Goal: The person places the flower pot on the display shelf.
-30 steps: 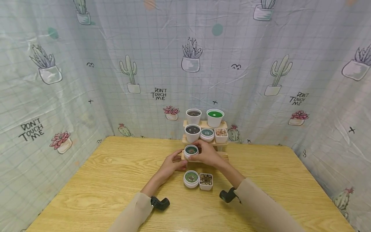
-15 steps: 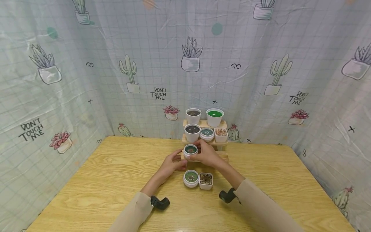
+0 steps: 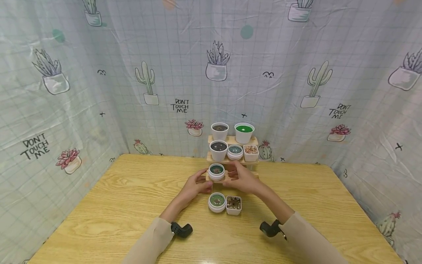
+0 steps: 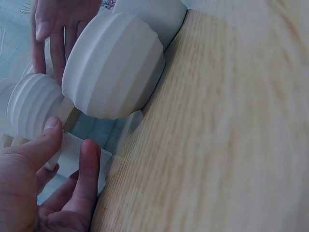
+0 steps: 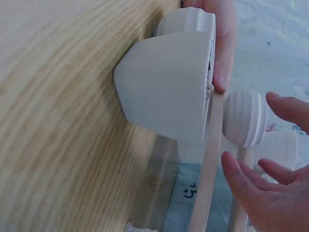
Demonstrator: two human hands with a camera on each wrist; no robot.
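A round white ribbed pot [image 3: 216,173] with a dark green top stands at the left end of the lowest step of a three-step wooden stand [image 3: 231,139]. My left hand [image 3: 192,187] grips the stand's left end, thumb at the shelf edge and fingers curled behind, as the left wrist view shows. Just right of the pot, my right hand [image 3: 246,179] holds nothing. In the right wrist view its fingers [image 5: 236,179] and thumb are spread, apart from the pot [image 5: 245,118]. Part of the lowest shelf is hidden behind this hand.
Before the stand, a round green-topped pot [image 3: 217,202] and a square pot of pebbles [image 3: 233,205] stand on the wooden table [image 3: 138,205]. Several white pots, including a dark-topped one [image 3: 218,151] and a bright green one [image 3: 244,134], fill the upper steps. A printed curtain [image 3: 165,66] hangs behind.
My right hand has let go of the round pot and drawn back to the right, fingers spread. The pot stays on the lowest step. The left hand has not visibly moved.
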